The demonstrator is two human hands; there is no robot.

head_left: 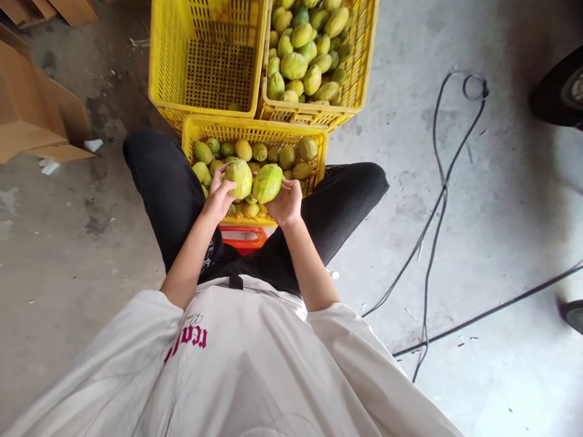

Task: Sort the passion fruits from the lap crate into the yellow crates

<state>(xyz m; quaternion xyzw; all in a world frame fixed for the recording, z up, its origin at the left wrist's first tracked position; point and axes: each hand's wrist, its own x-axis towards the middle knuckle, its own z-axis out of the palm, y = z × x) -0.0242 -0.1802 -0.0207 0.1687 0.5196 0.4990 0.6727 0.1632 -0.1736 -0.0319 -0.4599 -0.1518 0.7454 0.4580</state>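
Observation:
In my left hand (219, 194) is a pale yellow-green oval fruit (238, 177), with the thumb across its near side. My right hand (288, 201) holds a brighter green oval fruit (268, 183) by its right side and underside. The two fruits are side by side, close together, above a yellow plastic crate (324, 145) between my knees. Many similar fruits (243, 149) lie in that crate, partly hidden by my hands. The kind of fruit is not certain from this view.
Beyond stand a yellow crate (157, 60) with its slatted floor showing and another crate (364, 60) heaped with fruit. An orange-red plastic object (246, 243) is between my legs. Cardboard boxes (40, 103) lie left; a black cable (439, 206) and wheels (558, 91) are right.

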